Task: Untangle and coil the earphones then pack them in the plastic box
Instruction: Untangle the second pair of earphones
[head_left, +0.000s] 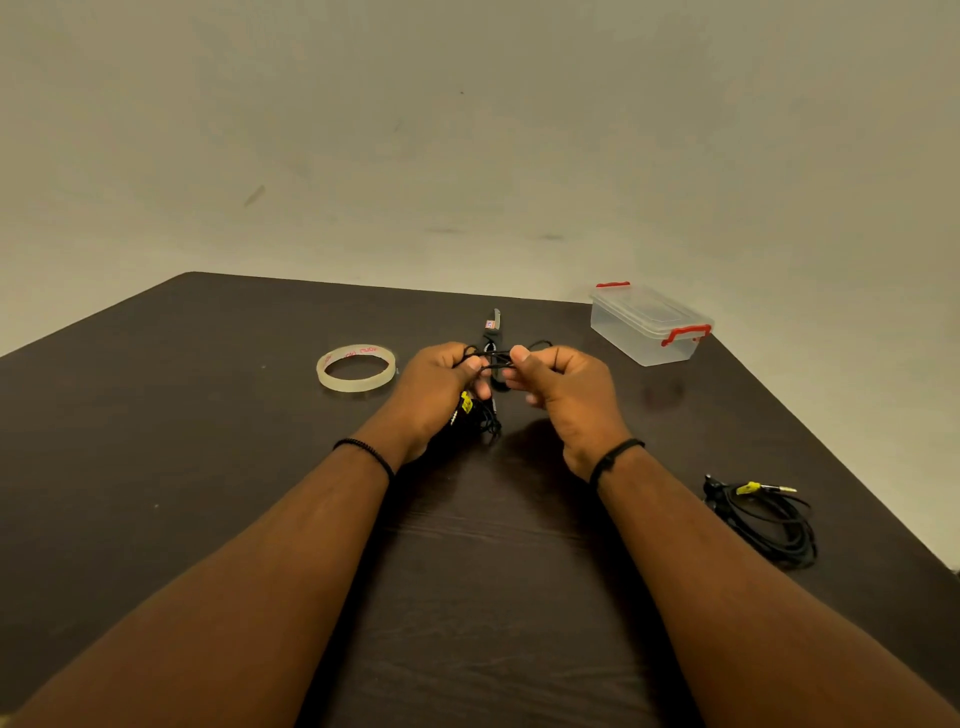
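Both my hands are up over the dark tabletop, working black earphones. My left hand has its fingers curled round a bunched part of the cable, with a yellow tag and loose loops hanging out below the palm. My right hand pinches the cable between thumb and fingers, curled tight on it. A short stretch of cable runs taut between the two hands; small loops stick out past each thumb. Hands are near each other, not touching.

A second set of black earphones lies in a loose bundle on the tabletop to my right, near the edge, with a yellow tag and a metal jack plug on top. Can't tell if it is properly coiled.

The clear plastic box sits at the far right corner of the tabletop, lid on, red latches at both ends. A roll of clear tape lies flat to the left of my left hand. Just beyond my hands is a dark tool with a metal tip, partly hidden, can't tell what kind. Black bracelets on both wrists.
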